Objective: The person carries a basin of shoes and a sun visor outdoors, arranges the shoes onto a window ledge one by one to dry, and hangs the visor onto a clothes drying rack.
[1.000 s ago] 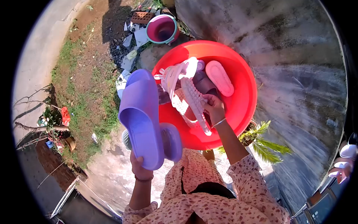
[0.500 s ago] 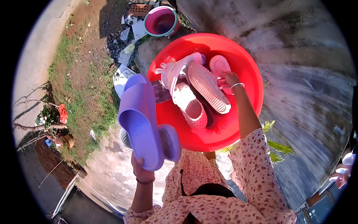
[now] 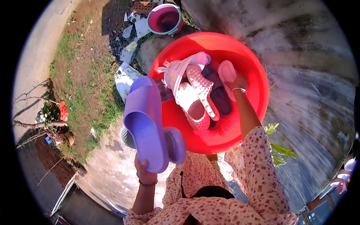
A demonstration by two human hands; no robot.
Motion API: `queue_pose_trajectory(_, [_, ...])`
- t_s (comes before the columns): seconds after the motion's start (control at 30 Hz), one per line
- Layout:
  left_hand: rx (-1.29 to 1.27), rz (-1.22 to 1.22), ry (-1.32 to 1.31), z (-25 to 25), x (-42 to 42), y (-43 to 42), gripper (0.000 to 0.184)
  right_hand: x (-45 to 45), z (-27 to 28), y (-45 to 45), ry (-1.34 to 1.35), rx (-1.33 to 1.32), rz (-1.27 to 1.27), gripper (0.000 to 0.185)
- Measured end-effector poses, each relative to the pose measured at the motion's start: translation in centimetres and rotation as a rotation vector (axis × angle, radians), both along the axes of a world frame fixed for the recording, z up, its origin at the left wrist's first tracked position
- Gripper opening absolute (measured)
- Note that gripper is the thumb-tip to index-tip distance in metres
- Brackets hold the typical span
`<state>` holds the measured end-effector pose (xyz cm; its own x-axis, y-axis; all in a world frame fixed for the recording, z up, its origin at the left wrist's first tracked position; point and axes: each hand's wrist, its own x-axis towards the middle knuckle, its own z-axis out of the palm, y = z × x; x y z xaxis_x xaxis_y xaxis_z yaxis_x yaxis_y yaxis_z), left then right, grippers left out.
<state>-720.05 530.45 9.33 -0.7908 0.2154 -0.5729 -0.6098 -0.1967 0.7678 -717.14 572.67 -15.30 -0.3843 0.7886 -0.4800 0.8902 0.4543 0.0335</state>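
My left hand [image 3: 144, 171] is closed around the heel end of a purple slipper [image 3: 148, 123]. A second purple slipper [image 3: 175, 145] shows beside it, partly hidden, and a grey rounded piece [image 3: 127, 138] pokes out on the other side. My right hand [image 3: 240, 82] reaches into the red basin [image 3: 191, 140], its fingers closed on a pink slipper [image 3: 226, 71] near the right wall. Left of that slipper lie a dark slipper [image 3: 221, 100], a pink slipper tipped on its side [image 3: 202, 90], a pink clog [image 3: 197, 112] and a pale pink slipper with rabbit ears [image 3: 174, 77].
A pink and teal bucket [image 3: 178, 29] stands behind the basin, near a perforated brick [image 3: 143, 7] and broken white tiles [image 3: 125, 78]. Grass [image 3: 86, 82] runs along the left. Concrete [image 3: 307, 93] spreads to the right, with a green plant [image 3: 281, 150] beside my sleeve.
My right hand has shifted slightly right with the pink slipper. The pink slipper lying sole up has tipped leftward onto its side, uncovering the dark slipper. My left hand still holds the purple slippers.
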Motion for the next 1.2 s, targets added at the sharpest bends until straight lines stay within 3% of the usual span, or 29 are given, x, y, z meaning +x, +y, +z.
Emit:
queue_pose_trajectory(0.07, [0.021,-0.028,-0.002,0.6,0.0,0.2,0.060,2.1,-0.8,-0.2,0.169,0.079,0.064,0.085])
queue_pose_trajectory(0.1, [0.030,-0.048,-0.003,0.7,0.1,0.1,0.061,2.7,0.2,-0.5,0.225,0.017,-0.044,0.080])
queue_pose_trajectory(0.17, [0.044,-0.060,-0.004,1.3,0.4,0.4,0.061,3.4,3.8,-1.5,0.342,-0.100,-0.258,0.070])
queue_pose_trajectory(0.27, [0.065,-0.042,0.002,2.5,0.6,1.0,0.060,3.6,11.5,-3.8,0.326,-0.133,-0.383,0.056])
queue_pose_trajectory(0.37, [0.114,-0.044,0.006,3.8,0.9,1.2,0.058,7.1,14.8,-6.9,0.840,0.067,-0.094,0.052])
queue_pose_trajectory(0.4, [0.134,-0.055,0.007,4.4,1.0,1.7,0.057,7.9,17.1,-7.9,0.874,0.235,0.070,0.050])
queue_pose_trajectory(0.53, [0.248,-0.159,-0.007,7.0,1.4,2.5,0.055,11.2,28.3,-12.1,1.003,0.334,0.213,0.043])
queue_pose_trajectory(0.6, [0.263,-0.208,-0.004,7.3,1.8,2.8,0.054,13.0,32.0,-13.5,1.214,0.265,0.082,0.039])
queue_pose_trajectory(0.73, [0.421,-0.400,-0.005,10.1,2.7,5.3,0.050,20.0,39.9,-17.3,1.517,-0.235,-0.389,0.034])
queue_pose_trajectory(0.83, [0.442,-0.469,-0.059,9.3,3.5,6.0,0.046,25.4,44.6,-18.5,1.796,-0.296,-0.640,0.032])
queue_pose_trajectory(0.93, [0.406,-0.528,-0.141,9.9,4.6,6.8,0.045,31.4,48.5,-18.3,1.986,0.047,-0.660,0.035])
queue_pose_trajectory(1.0, [0.380,-0.473,-0.149,11.9,7.2,7.8,0.025,36.0,49.8,-16.9,2.110,0.233,-0.653,0.028])
queue_pose_trajectory(1.07, [0.394,-0.487,-0.085,13.5,9.3,8.0,0.027,41.6,50.0,-14.5,2.149,0.387,-0.609,0.021])
queue_pose_trajectory(1.2, [0.458,-0.560,0.055,16.2,14.5,9.2,0.039,50.3,53.2,-6.7,1.598,0.959,-0.480,0.029])
